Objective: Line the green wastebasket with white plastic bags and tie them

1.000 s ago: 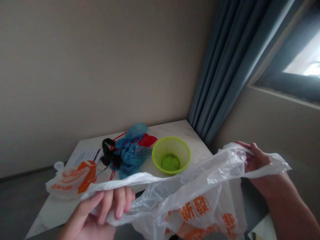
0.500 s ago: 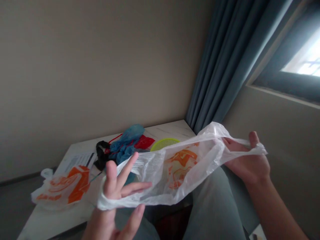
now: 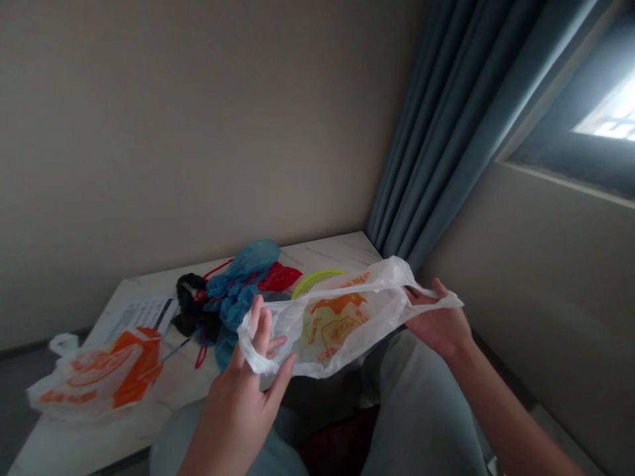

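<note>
A white plastic bag (image 3: 342, 324) with orange print is stretched between my two hands, above my lap and in front of the table. My left hand (image 3: 253, 370) holds its near end, with one handle looped round the fingers, which are partly spread. On the other side, my right hand (image 3: 439, 320) holds the far end. The handle there passes over the thumb side, and the bag covers some of the fingers. Between the hands the bag hangs flat and thin, its print facing up.
Another orange-printed plastic bag (image 3: 106, 370) lies on the white marbled table (image 3: 327, 248). Behind are a blue plastic bag (image 3: 255, 261), a red bag (image 3: 280, 276), a black bag (image 3: 191, 304), a printed sheet (image 3: 131, 320) and a yellow-green basket (image 3: 317, 277). A curtain (image 3: 446, 132) hangs at right.
Both hands have come closer together, and the bag between them is less stretched. My right hand has moved left; my left hand has turned and moved slightly right. The view has shifted a little.
</note>
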`<state>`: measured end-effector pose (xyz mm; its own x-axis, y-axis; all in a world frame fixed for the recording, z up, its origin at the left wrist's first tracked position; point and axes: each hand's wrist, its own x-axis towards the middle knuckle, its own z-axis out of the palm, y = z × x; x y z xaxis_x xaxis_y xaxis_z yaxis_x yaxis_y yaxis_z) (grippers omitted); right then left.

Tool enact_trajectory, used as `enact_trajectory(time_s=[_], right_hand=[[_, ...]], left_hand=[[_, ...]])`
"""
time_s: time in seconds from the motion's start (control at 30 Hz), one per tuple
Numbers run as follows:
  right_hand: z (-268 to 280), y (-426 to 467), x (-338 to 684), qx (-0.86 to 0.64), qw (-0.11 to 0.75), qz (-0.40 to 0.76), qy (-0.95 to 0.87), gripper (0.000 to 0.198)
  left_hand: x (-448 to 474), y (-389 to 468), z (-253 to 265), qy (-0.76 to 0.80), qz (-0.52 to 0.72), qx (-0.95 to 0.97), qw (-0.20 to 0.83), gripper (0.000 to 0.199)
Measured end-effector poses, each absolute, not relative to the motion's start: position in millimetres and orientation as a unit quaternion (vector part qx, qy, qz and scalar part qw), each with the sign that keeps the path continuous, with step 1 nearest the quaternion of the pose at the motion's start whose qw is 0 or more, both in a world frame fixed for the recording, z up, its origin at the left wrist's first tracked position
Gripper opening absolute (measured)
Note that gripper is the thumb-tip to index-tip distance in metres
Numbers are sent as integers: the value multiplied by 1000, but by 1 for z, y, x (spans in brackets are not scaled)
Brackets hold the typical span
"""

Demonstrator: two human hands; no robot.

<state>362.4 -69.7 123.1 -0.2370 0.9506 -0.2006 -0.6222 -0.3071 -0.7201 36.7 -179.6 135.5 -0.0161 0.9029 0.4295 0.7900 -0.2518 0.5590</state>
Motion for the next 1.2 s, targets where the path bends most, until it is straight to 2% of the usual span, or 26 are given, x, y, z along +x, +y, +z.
enact_trajectory(time_s=[0.17,0.3,0.37,0.5,0.6,0.67,0.77,0.87,0.93,0.97,1.1,1.2], right_hand=[[77,-63,360,-292,509,795,-152,28],[54,-66,365,-309,514,778,-188,28],[54,-69,380,-320,522,748,-256,35],[78,-69,427,-368,504,675,-393,60],[117,-68,444,-416,553,565,-449,45],[144,-70,435,-459,539,481,-518,41],[176,-74,395,-532,459,277,-655,49],[188,-66,351,-559,366,82,-740,67],[186,-52,329,-581,308,4,-753,76],[183,-44,321,-595,271,-16,-756,79],[165,-21,303,-634,93,-6,-768,74],[152,-20,296,-658,33,10,-752,54]], left_hand=[[32,-162,113,605,346,716,47,78],[34,-153,103,602,325,729,26,77],[35,-153,103,603,319,731,17,76],[36,-154,111,597,314,738,0,75],[36,-154,117,586,320,744,-10,75],[39,-152,121,573,333,749,-17,73],[44,-150,129,554,362,749,-24,64],[48,-152,136,548,390,739,-23,36],[46,-156,139,580,404,707,-20,17],[44,-157,141,613,406,677,-22,15],[37,-161,151,736,430,518,-71,28],[49,-169,165,689,493,507,-160,56]])
